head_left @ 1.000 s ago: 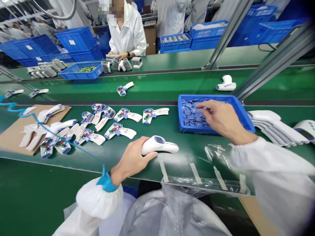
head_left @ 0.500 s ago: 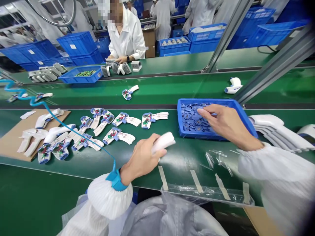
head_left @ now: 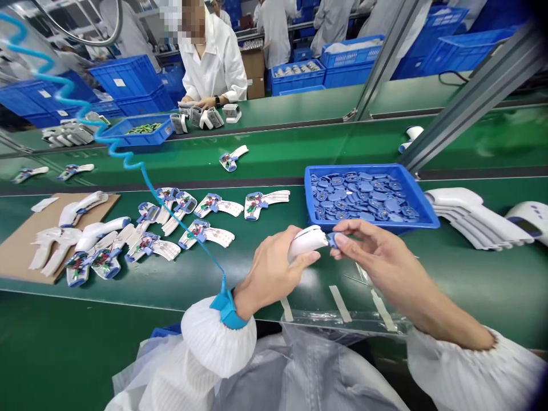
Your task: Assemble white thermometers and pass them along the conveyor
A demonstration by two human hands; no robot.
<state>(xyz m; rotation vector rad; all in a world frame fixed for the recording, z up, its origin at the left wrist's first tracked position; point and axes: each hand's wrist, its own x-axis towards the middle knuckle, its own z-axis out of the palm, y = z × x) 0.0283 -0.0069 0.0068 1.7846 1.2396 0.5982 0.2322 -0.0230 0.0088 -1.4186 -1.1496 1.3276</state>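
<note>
My left hand (head_left: pixel 269 273) is closed round a white thermometer housing (head_left: pixel 306 240), held just above the green bench near its front edge. My right hand (head_left: pixel 371 250) pinches a small blue part (head_left: pixel 332 239) and presses it against the end of the housing. Just behind both hands stands a blue tray (head_left: pixel 419 197) filled with several more blue parts (head_left: pixel 363 196). A blue wrist strap (head_left: pixel 227 309) with a coiled cord (head_left: pixel 128 160) is on my left wrist.
Several open housings with circuit boards (head_left: pixel 205 233) lie left of centre, more white shells on a cardboard sheet (head_left: pixel 19 251). Stacked white shells (head_left: pixel 475 217) sit at right. Tape strips (head_left: pixel 340 302) hold a plastic bag at the bench edge. A person in white (head_left: pixel 209 57) works across the conveyor.
My right hand left the blue tray with a small blue part and came to the housing. My left hand lifted the housing and turned its end toward the right hand.
</note>
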